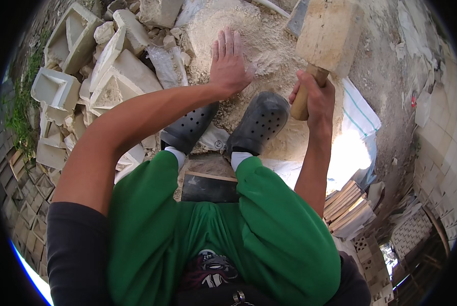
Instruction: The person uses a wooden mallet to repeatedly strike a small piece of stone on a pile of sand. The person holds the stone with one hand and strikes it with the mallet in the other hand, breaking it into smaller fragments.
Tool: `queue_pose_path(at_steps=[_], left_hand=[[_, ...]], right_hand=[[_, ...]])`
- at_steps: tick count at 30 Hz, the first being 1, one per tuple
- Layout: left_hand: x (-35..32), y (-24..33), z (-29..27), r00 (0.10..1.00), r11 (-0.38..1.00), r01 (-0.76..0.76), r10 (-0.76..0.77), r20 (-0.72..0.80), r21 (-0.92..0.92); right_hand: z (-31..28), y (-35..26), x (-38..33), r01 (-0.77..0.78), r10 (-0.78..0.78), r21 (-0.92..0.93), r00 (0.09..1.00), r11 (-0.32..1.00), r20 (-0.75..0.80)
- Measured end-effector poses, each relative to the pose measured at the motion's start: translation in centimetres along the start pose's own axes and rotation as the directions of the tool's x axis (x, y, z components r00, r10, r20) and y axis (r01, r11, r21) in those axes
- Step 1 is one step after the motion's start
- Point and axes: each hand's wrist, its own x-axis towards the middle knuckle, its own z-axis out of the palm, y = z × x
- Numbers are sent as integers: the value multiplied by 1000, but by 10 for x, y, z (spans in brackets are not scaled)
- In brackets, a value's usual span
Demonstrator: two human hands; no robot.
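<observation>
My left hand point(231, 66) lies palm down on a heap of pale, crumbled powder point(274, 61), its dusty fingers stretched forward. In my right hand point(317, 97) is a wooden mallet point(330, 38), gripped by its short round handle just under the head. The big block-shaped head points away from me and is raised over the right side of the heap. Left of the heap lie broken pale plaster-like pieces point(126, 76), some with hollow, box-shaped recesses.
My feet, in dark grey clogs point(261, 122), stand at the heap's near edge. A white woven sack point(358, 115) spreads beneath the powder at right. Thin wooden-looking slats point(348, 206) are stacked near my right knee. A dark low block point(208, 188) sits between my legs.
</observation>
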Motion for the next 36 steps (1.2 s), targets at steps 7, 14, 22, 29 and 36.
queue_pose_path(at_steps=[7,14,22,29,36], left_hand=[[6,6,3,805,887,-410,462,372,-215],[47,3,-81,740,916,-379,384,552,-129],[30,32,-78,398,765,643,-383,834,45],[-6,30,18,510,465,860,-782,358,-210],[-28,47,48,625,573,739,-779,43,-354]], right_hand=[[0,5,1,-47,47,-71,999,996,-8],[-39,17,-9,-42,29,-120,994,992,-102],[-71,28,-30,-84,74,-39,973,996,-217],[-71,45,-35,-80,76,-12,981,997,-179],[-86,51,-24,-141,130,-57,978,988,-161]])
